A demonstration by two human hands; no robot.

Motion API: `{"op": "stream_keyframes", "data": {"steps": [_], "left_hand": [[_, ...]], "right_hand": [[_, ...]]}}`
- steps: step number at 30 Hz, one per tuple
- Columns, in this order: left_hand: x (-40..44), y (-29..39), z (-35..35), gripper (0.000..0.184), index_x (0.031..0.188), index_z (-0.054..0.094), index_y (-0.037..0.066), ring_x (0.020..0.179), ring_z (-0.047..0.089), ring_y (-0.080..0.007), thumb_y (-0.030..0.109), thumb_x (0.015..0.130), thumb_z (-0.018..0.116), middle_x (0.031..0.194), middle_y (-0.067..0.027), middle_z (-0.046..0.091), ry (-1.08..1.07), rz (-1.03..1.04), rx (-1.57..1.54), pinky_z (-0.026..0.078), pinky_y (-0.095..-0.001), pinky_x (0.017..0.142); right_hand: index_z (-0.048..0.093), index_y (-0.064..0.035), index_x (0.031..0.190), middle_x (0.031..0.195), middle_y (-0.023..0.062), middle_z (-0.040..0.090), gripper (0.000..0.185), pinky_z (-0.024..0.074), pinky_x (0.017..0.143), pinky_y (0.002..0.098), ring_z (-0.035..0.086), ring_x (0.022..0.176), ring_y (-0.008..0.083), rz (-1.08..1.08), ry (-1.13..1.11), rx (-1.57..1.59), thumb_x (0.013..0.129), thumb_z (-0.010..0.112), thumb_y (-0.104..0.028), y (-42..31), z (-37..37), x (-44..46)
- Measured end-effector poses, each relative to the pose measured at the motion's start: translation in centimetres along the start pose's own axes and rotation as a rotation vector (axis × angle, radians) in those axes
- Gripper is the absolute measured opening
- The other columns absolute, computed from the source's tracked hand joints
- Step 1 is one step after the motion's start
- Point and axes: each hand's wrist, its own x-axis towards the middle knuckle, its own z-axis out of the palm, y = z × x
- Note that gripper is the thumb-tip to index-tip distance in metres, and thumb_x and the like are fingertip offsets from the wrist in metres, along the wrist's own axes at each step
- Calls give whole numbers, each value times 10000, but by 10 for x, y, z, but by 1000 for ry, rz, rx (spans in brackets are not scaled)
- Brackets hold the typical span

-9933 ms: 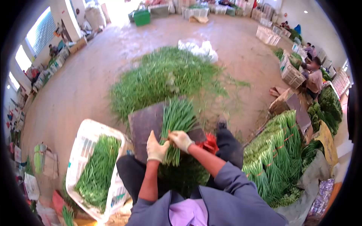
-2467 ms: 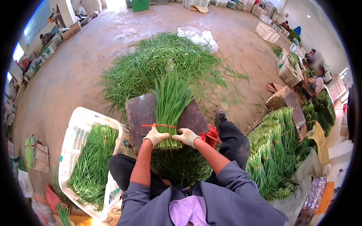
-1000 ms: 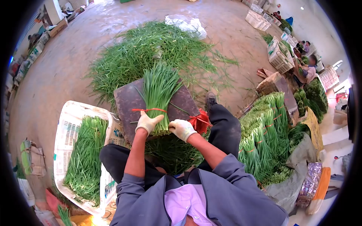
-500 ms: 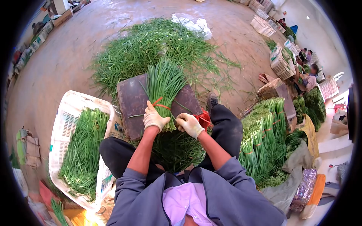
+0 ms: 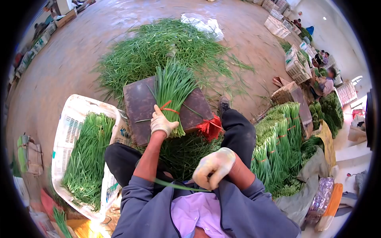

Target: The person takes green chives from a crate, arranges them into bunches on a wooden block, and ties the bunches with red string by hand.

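My left hand (image 5: 162, 122) grips the green bundle (image 5: 174, 85) on the dark block (image 5: 137, 101), red tie (image 5: 171, 110) wrapped on; my right hand (image 5: 214, 168) pinches one stalk (image 5: 178, 186) (a bit blurred). Banded bundles (image 5: 279, 148) lie at my right; greens (image 5: 85, 158) in the white crate (image 5: 88, 102) look unbanded

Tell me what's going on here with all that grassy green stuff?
Someone sitting down has their gloved left hand on a green bundle with a red tie around it. It lies on a dark board. Their gloved right hand is over their lap, with a loose green blade trailing from it. More greens lie in a white crate and in a heap on the floor.
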Motion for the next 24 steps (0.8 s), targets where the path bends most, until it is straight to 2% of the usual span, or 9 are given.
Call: {"op": "stream_keyframes", "data": {"steps": [3, 5, 6, 8, 13, 17, 19, 21, 24], "left_hand": [[1, -1, -2, 1388, 1548, 13, -13, 1247, 510, -378, 456, 574, 883, 1415, -233, 431, -19, -8, -1, 452, -422, 1033], [-1, 1, -2, 1390, 1548, 17, -13, 1245, 512, -377, 457, 570, 884, 1415, -232, 432, -17, -15, 0, 452, -420, 1033], [0, 2, -3, 1392, 1548, 20, -13, 1243, 514, -377, 459, 566, 886, 1416, -231, 433, -17, -22, 6, 452, -417, 1033], [0, 2, -1, 1392, 1549, 23, -13, 1246, 511, -374, 461, 564, 886, 1411, -230, 434, -15, -14, 6, 451, -419, 1033], [-6, 8, -5, 1386, 1549, 45, -11, 1238, 507, -372, 465, 557, 886, 1394, -216, 436, -5, -18, 21, 454, -424, 1022], [-17, 26, -10, 1401, 1546, 48, -14, 1197, 523, -387, 456, 542, 905, 1389, -225, 421, 63, -17, 105, 456, -438, 1016], [-18, 29, -9, 1400, 1547, 49, -8, 1172, 534, -382, 447, 542, 911, 1368, -217, 429, 65, -16, 147, 466, -445, 999], [-17, 29, -9, 1351, 1555, 77, 18, 1172, 540, -362, 434, 571, 903, 1358, -202, 434, 21, -33, 167, 480, -452, 975], [-13, 24, -7, 1345, 1558, 61, 21, 1158, 547, -363, 414, 585, 903, 1349, -202, 435, 23, -30, 164, 491, -452, 959]], "right_hand": [[667, 17, 933, 774, 74, 669, 197, 532, 624, 291, 654, 669, 139, 498, 232, -246, 827, 660, -148, 4, -14, 7], [706, -21, 915, 855, 179, 696, 203, 547, 737, 401, 689, 810, 311, 498, 625, -914, 808, 679, -192, 88, -51, -5], [692, -46, 951, 921, 199, 684, 222, 534, 784, 449, 664, 884, 384, 696, 893, -1072, 810, 694, -216, 105, -66, 1], [641, -60, 1019, 980, 185, 654, 269, 521, 799, 462, 649, 943, 369, 526, 1293, -1103, 827, 701, -239, 136, -88, 10], [670, -88, 934, 901, 154, 642, 212, 519, 782, 452, 646, 897, 347, 707, 1251, -1217, 822, 715, -261, 152, -104, 23], [703, -88, 885, 890, 144, 673, 171, 525, 777, 436, 655, 882, 346, 570, 1295, -1155, 804, 733, -235, 157, -108, 19], [720, -72, 919, 930, 151, 694, 216, 527, 808, 419, 670, 889, 336, 408, 1242, -884, 797, 728, -250, 155, -106, 18], [731, -57, 922, 917, 156, 709, 237, 528, 817, 380, 681, 864, 309, 325, 1042, -705, 784, 741, -250, 147, -83, 22], [716, -18, 906, 841, 105, 712, 211, 526, 759, 315, 673, 798, 174, 334, 721, -451, 813, 708, -207, 103, -33, 34]]}}
